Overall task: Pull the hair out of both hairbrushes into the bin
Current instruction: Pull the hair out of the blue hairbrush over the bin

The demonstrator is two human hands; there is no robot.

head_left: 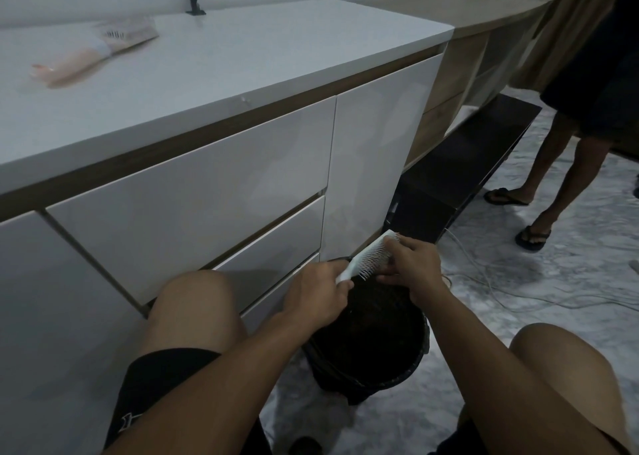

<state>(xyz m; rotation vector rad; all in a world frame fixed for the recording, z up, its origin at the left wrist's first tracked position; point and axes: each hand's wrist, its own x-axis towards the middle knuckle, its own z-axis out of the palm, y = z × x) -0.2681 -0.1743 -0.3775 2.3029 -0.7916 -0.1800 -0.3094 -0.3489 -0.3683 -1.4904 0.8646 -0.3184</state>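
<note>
White hairbrush (pixel 368 259) gripped by left hand (pixel 318 290) over bin (pixel 411 361); bristles pinched by right hand (pixel 413 264); pink hairbrush (pixel 93 51) on desk (pixel 214 70) at 10 o'clock, seemingly left.

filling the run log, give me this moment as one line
left hand: holds white brush handle | right hand: fingers at bristles | brush over bin | pink brush on counter

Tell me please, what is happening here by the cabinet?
A person crouches on the floor and cleans a white hairbrush over a black bin. The left hand grips the brush by its handle, and the right hand picks at the bristles with its fingers, directly above the bin. A second, pink hairbrush lies on the white countertop, not touched now. Another person stands to the right.
</note>
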